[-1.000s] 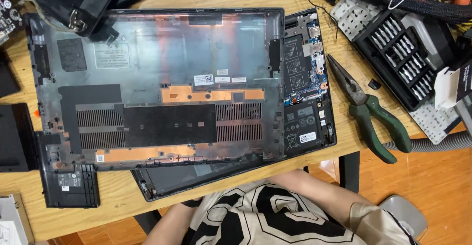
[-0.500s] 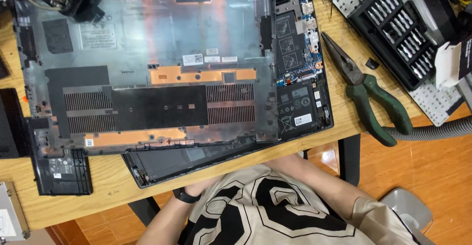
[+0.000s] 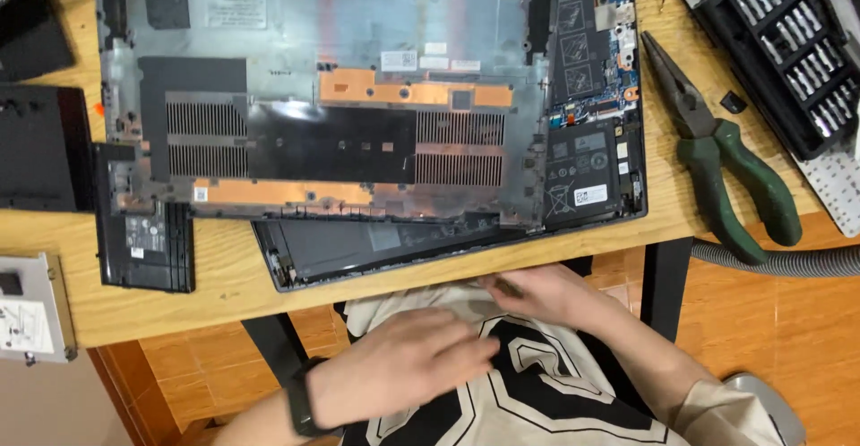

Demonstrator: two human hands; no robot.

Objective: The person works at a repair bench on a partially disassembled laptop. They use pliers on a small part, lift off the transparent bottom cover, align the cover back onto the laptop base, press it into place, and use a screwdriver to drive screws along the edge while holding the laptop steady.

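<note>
Both hands, left hand (image 3: 403,365) flat and spread, right hand (image 3: 537,289) perhaps pinching something small, are held below the stiff, fragile laptop base cover (image 3: 322,97); its edges should be gripped.

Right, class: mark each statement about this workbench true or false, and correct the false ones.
1. The pliers have green handles. True.
2. The left hand grips the pliers. False: it is over the shirt, below the desk edge.
3. The loose cover lies on top of the laptop. True.
4. The bit set is left of the laptop. False: it is to the right.
5. The right hand rests on the bit set. False: it is near the laptop's front edge.
</note>
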